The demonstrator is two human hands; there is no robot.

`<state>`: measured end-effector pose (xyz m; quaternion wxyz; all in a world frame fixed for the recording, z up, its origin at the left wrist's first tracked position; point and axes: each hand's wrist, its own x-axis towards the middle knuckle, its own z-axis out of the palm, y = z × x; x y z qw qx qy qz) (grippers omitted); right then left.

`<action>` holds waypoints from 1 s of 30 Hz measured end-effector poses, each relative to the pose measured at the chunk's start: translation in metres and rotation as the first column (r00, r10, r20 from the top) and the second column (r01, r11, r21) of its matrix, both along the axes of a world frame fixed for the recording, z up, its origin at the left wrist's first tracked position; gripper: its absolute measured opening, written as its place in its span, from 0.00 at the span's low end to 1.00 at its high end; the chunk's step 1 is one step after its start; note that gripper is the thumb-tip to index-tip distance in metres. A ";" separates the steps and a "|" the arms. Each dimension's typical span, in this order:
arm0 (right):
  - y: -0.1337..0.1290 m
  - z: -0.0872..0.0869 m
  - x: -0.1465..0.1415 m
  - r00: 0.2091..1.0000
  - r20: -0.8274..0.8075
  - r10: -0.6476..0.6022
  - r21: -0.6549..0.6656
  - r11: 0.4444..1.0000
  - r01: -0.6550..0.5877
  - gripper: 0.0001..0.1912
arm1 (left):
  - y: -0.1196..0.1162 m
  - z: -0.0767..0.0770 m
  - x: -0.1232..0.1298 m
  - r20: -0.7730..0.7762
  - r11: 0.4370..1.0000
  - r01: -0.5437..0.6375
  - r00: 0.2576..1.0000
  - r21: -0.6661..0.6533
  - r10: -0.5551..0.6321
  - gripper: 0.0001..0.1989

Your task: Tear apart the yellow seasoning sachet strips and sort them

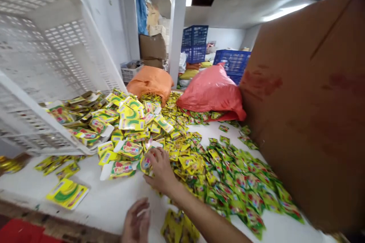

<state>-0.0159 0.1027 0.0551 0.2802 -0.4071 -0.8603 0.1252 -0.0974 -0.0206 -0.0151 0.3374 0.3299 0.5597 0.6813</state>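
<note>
My right hand [162,170] reaches over the pile, fingers curved and thumb apart, at a yellow and green printed carton [145,164]. The fingertips overlap the carton; a firm grip does not show. Slightly blurred at the bottom, my left hand [137,221] has bent fingers with a gap to the thumb and nothing visible in it. Beside the right hand lie more flat yellow cartons [129,148], some with white flaps open. Small green and yellow sachets [236,182] spread over the white table [105,205]. A few yellow sachets [179,227] lie under my right forearm.
A tipped white basket [99,45] at left spills cartons. One single carton [67,193] lies near the front edge. An orange sack [151,79] and a red sack [212,87] lie behind the sachets. A tall brown cardboard box [308,113] bounds the right side. Blue crates [195,43] stand beyond.
</note>
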 end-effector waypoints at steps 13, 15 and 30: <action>-0.089 0.007 0.158 0.999 -0.007 -0.049 -0.163 0.985 0.047 0.20 | -0.016 0.053 0.016 0.661 0.744 0.625 0.665 -0.237 -0.349 0.19; -0.077 0.010 0.178 0.961 0.021 -0.276 -0.179 0.945 0.275 0.11 | -0.014 0.049 0.017 0.669 0.785 0.575 0.679 -0.228 -0.303 0.22; -0.111 -0.049 0.123 0.832 0.016 -0.554 -0.167 0.819 0.549 0.20 | -0.009 0.034 0.037 0.550 0.834 0.501 0.775 -0.232 -0.312 0.27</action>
